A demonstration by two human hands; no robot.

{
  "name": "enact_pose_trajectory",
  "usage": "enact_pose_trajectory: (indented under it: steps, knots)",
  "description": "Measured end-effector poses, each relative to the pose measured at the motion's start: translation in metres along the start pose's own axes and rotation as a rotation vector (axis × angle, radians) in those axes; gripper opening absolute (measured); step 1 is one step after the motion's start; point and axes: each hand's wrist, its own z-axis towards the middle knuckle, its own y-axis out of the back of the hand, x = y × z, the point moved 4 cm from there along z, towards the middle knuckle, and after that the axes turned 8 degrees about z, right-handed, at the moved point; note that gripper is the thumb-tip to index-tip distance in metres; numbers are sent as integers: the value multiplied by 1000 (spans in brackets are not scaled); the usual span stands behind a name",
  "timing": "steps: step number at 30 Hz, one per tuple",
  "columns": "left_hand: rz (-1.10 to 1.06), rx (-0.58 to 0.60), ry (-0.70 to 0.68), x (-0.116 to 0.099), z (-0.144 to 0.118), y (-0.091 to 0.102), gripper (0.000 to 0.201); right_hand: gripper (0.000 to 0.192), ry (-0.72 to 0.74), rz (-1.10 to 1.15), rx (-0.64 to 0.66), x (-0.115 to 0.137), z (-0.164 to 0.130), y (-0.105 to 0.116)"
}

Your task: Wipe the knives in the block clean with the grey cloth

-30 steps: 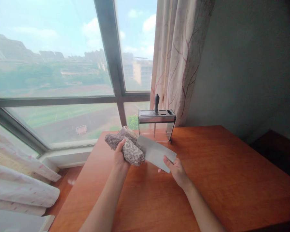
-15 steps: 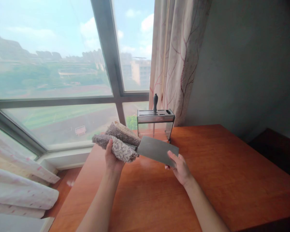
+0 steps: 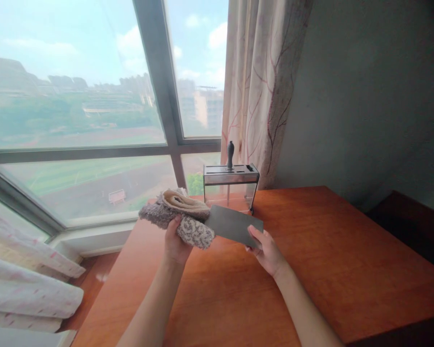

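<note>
Above the table, my left hand is closed around a folded grey and white fluffy cloth, thumb on top. The cloth wraps the handle end of a cleaver, so the handle is hidden. My right hand pinches the far end of the grey blade, thumb on the upper face and fingers beneath. The blade lies tilted, sloping down to the right. Just beyond it stands a clear knife block with a metal top, and a dark-handled tool is slotted in it.
The reddish-brown wooden table spreads beneath my arms. A window is ahead on the left, with a patterned curtain at its right. More curtain fabric hangs low at left. Dark furniture stands at right.
My left hand has moved slightly right and down along the cleaver, and the cloth has turned so its rolled beige inside shows. More of the blade's left end is covered. My right hand keeps its pinch.
</note>
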Motion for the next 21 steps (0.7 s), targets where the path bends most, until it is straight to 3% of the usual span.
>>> enact_pose_trajectory:
  steps: [3,6,10,14,17,21]
  knots:
    - [-28,-60,-31,-5,4,0,28,28,84,-240,126,3,-5,-10]
    - [-51,-80,-44,-7,7,-1,27,33,155,-447,153,2,-7,-8]
    - [-39,-131,-67,-6,10,0,24,31,268,-636,124,3,-4,3]
    - [6,-285,-42,-1,14,12,17,23,416,-852,242,10,-7,-4]
    - [58,-376,-28,2,17,20,14,19,530,-963,311,15,-13,-14]
    - [101,-365,-61,1,17,20,15,30,519,-951,270,15,-12,-15]
